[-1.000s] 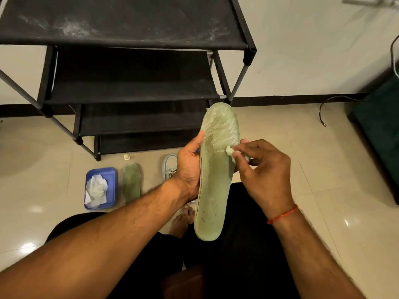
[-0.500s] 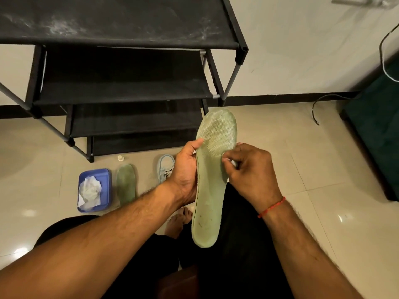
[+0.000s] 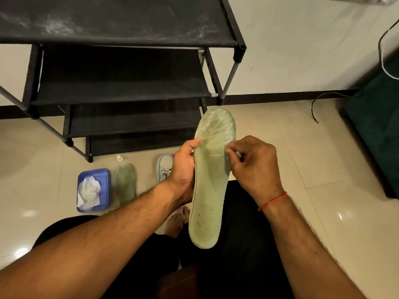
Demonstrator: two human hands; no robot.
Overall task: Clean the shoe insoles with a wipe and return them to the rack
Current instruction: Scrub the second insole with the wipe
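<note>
A person's left hand (image 3: 183, 167) grips the left edge of a long, pale green foam insole (image 3: 210, 190). The thumb lies across its front and the fingers are curled behind. The insole is held nearly upright above the person's lap, toe end up and heel end down. The right hand (image 3: 254, 167) is bent at the wrist, its fingertips pinching a small white wipe (image 3: 238, 153) against the insole's right edge, below the textured toe area. A red thread bracelet (image 3: 273, 200) circles that wrist.

On the tiled floor lie a second green insole (image 3: 125, 184), a blue plastic tray (image 3: 92, 172) of crumpled wipes just left of it, and a pale blue shoe (image 3: 164, 169). A black metal shoe rack (image 3: 121, 35) stands behind them.

A second ago the wipe showed clearly as a white wad. Now the fingers hide most of it. The left hand's hold looks unchanged.
</note>
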